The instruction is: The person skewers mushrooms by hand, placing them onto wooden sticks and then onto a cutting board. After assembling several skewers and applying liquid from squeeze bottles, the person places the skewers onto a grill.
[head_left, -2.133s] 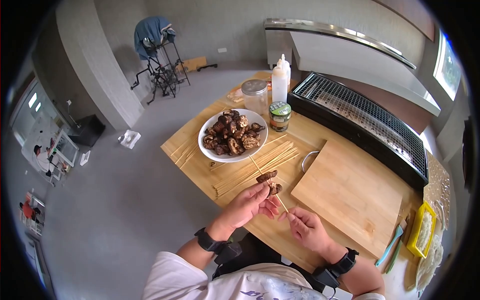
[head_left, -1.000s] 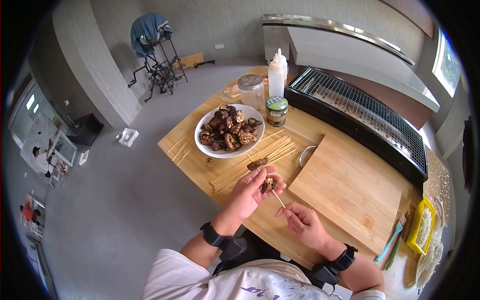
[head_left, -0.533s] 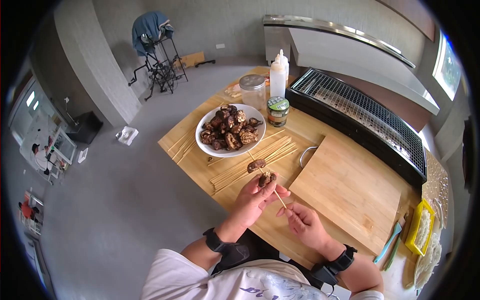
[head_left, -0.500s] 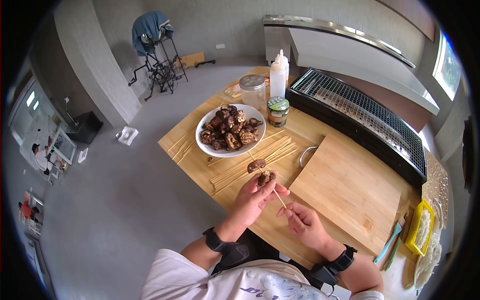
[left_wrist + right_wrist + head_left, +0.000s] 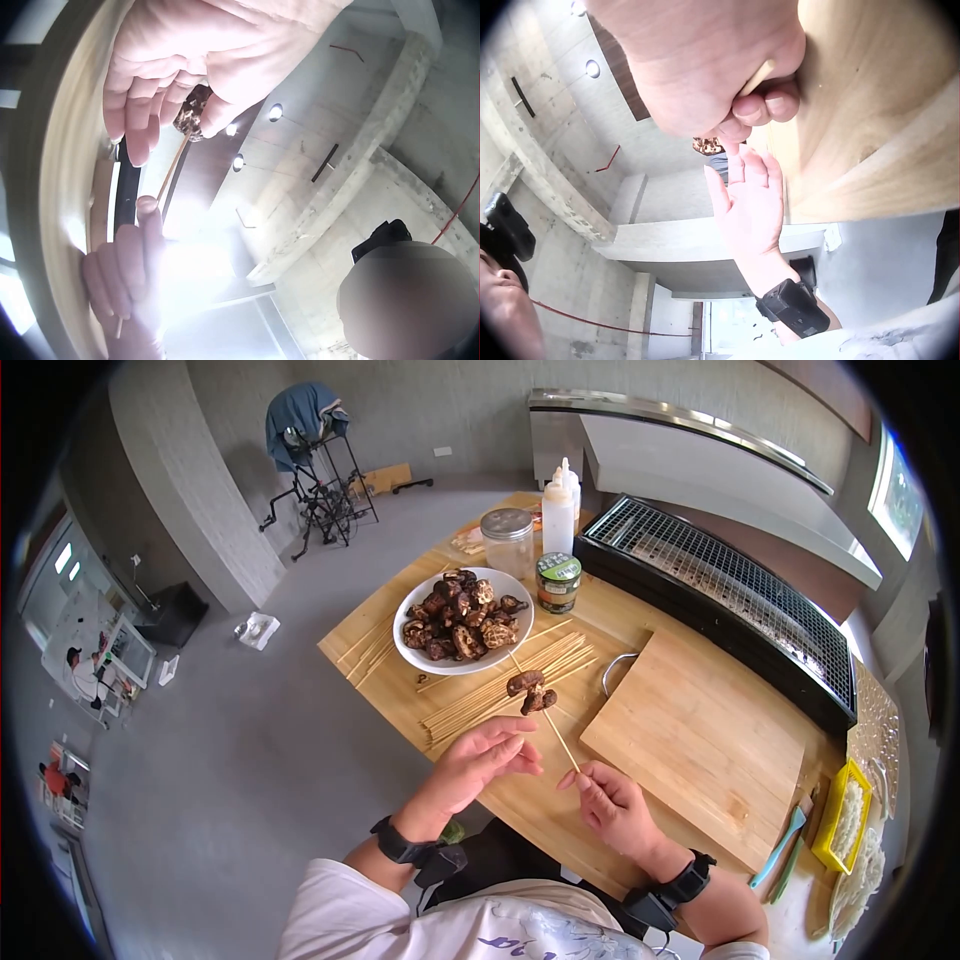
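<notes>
My right hand [image 5: 615, 810] pinches the lower part of a thin wooden skewer [image 5: 562, 742], whose butt end pokes out below the palm in the right wrist view. Two dark brown shiitake mushrooms [image 5: 538, 700] are threaded close together near the skewer's upper end, with the tip bare beyond them. My left hand [image 5: 470, 765] is off the mushrooms, fingers extended and slightly bent, palm toward the skewer. Beyond the hands lie many loose skewers [image 5: 470, 710] in a bundle. A white plate [image 5: 404, 649] heaped with shiitake mushrooms [image 5: 465, 615] stands behind them.
A wooden cutting board [image 5: 690, 750] lies to the right, with a long black grill [image 5: 720, 610] behind it. A glass jar [image 5: 508, 550], a green-lidded jar [image 5: 558, 585] and squeeze bottles [image 5: 558, 520] stand at the back. Far right are brushes [image 5: 778, 848] and a yellow basket [image 5: 842, 818].
The left hand had hold of the lower mushroom; it has let go and drawn back to the left. The two mushrooms now sit closer together. The right hand keeps its pinch on the skewer.
</notes>
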A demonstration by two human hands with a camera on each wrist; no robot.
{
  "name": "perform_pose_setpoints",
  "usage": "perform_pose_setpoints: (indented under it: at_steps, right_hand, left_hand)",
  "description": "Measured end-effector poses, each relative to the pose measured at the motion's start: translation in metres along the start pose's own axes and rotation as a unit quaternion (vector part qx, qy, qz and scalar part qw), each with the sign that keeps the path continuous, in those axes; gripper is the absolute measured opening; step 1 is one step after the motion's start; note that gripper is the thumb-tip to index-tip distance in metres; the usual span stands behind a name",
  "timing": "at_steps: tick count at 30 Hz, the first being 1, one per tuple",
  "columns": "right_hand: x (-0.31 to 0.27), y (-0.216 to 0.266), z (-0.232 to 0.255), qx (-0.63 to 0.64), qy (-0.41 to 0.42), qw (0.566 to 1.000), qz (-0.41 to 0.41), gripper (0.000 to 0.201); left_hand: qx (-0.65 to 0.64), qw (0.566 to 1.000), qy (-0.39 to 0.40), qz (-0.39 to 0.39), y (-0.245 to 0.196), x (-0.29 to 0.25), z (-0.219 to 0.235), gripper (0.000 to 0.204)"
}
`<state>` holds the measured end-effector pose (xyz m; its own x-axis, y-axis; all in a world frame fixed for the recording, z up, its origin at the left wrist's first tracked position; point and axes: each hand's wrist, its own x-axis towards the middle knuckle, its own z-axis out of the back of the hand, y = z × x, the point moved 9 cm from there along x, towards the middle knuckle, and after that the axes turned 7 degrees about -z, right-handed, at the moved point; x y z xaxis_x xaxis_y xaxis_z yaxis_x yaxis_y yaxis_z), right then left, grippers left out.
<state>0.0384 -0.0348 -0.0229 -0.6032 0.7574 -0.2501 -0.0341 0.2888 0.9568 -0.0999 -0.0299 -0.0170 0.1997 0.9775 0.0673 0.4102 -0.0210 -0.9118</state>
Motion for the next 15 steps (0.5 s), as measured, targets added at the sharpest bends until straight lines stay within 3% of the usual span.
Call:
perform_pose_setpoints:
  at_steps: [4, 7, 12, 15]
  right_hand:
    - [0.0, 0.0, -0.001, 0.004, 0.003, 1.0, -0.007, 0.021]
    - [-0.001, 0.002, -0.004, -0.007, 0.013, 1.0, -0.003, 0.021]
    - [-0.003, 0.004, -0.011, -0.055, 0.038, 0.998, 0.008, 0.023]
    - [-0.003, 0.0, -0.013, -0.055, 0.039, 0.998, -0.01, 0.023]
  left_hand:
    - [0.118, 0.99, -0.041, -0.058, -0.027, -0.002, 0.017, 0.03]
    - [0.113, 0.991, -0.061, -0.049, -0.022, 0.001, 0.011, 0.031]
    - [0.07, 0.997, -0.004, 0.017, 0.01, 0.005, -0.029, 0.03]
    - [0.046, 0.998, -0.006, -0.039, 0.007, 0.012, -0.028, 0.028]
